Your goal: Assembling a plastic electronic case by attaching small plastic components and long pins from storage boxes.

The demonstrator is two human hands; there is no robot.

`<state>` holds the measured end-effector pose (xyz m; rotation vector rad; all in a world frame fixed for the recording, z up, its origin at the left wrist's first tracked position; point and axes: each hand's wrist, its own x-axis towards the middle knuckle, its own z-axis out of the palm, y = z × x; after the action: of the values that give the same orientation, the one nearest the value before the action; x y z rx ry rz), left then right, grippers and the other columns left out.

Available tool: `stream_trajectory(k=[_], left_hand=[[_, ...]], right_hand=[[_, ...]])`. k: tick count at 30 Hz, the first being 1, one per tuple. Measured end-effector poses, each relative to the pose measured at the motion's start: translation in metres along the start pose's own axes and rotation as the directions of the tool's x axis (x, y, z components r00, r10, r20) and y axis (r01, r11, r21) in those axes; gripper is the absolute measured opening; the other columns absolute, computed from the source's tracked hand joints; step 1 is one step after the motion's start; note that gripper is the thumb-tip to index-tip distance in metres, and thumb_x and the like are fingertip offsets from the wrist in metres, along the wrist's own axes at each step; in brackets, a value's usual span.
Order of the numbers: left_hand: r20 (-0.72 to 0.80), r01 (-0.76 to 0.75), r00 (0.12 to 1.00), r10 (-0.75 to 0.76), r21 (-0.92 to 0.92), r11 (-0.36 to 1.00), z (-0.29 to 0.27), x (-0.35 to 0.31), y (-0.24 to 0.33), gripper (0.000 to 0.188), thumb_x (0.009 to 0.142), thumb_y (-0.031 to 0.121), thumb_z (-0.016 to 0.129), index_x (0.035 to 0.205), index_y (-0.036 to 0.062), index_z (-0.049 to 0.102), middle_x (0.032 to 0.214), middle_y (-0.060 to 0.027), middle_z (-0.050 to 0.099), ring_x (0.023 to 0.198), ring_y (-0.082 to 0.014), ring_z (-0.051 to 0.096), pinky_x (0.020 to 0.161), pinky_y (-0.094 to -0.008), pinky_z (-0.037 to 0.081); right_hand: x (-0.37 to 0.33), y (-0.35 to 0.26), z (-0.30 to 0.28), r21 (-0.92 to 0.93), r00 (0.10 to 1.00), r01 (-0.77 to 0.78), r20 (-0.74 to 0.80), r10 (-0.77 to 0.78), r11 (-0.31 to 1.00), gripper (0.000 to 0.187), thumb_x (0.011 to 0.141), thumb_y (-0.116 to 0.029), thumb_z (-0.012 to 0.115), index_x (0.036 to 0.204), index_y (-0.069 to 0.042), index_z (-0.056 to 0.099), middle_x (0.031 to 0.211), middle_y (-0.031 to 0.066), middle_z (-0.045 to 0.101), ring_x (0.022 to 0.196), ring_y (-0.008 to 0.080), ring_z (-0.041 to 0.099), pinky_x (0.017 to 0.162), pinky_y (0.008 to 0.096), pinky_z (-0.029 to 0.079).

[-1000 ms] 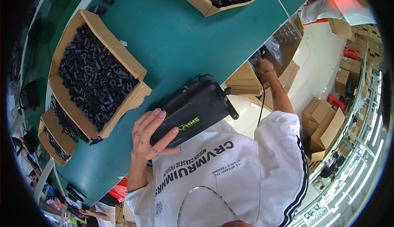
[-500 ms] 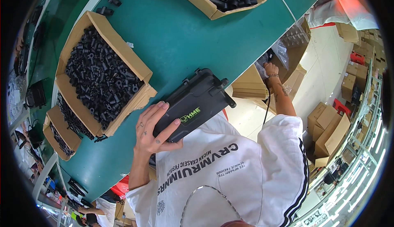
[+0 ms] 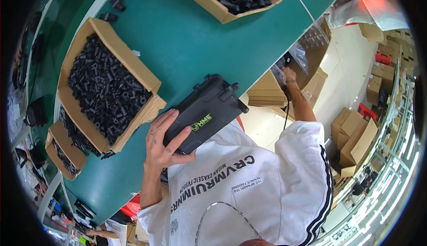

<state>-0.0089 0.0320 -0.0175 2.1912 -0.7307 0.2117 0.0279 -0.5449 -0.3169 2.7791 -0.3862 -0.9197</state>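
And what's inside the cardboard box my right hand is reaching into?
Inside the cardboard box, clear plastic and a dark item show near your right hand. I can't make out the item; whatever lies beneath the plastic and your hand is covered.

The left hand (image 3: 156,147) clasps the black case (image 3: 202,112) with its fingers (image 3: 181,139). Left of the case, a carton (image 3: 126,59) of black fittings (image 3: 106,92) stands on the green surface (image 3: 178,50); right of it, the right hand (image 3: 288,74) is inside an open cardboard box (image 3: 267,91).

A factory workshop: green workbench (image 3: 191,45), box (image 3: 133,64) of black fittings (image 3: 106,92), cartons (image 3: 356,146)
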Motion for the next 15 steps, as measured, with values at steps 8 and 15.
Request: stream_trajectory(k=[8,15], left_hand=[[0.018,0.013,1.000,-0.013,0.007,1.000,-0.001,0.000,-0.001,0.068,0.053,0.015,0.085,0.120,0.0170,0.073,0.134,-0.0206,0.061,0.115,-0.0406,0.065,0.094,-0.0499,0.057],[0.028,0.015,0.999,-0.015,0.018,1.000,-0.001,0.001,0.000,0.069,0.054,0.016,0.086,0.122,0.0179,0.072,0.136,-0.0203,0.060,0.116,-0.0400,0.065,0.094,-0.0484,0.056]], right_hand=[[0.010,-0.009,-0.017,0.183,0.973,-0.101,0.225,0.058,0.978,0.033,0.093,-0.036,0.062,0.119,-0.016,0.069,0.126,0.0175,0.070,0.121,0.0373,0.066,0.100,0.0474,0.054],[0.033,-0.003,0.029,0.231,0.993,-0.117,0.012,0.117,0.966,0.030,0.093,-0.033,0.061,0.109,-0.011,0.074,0.118,0.0193,0.073,0.109,0.0376,0.071,0.091,0.0498,0.058]])
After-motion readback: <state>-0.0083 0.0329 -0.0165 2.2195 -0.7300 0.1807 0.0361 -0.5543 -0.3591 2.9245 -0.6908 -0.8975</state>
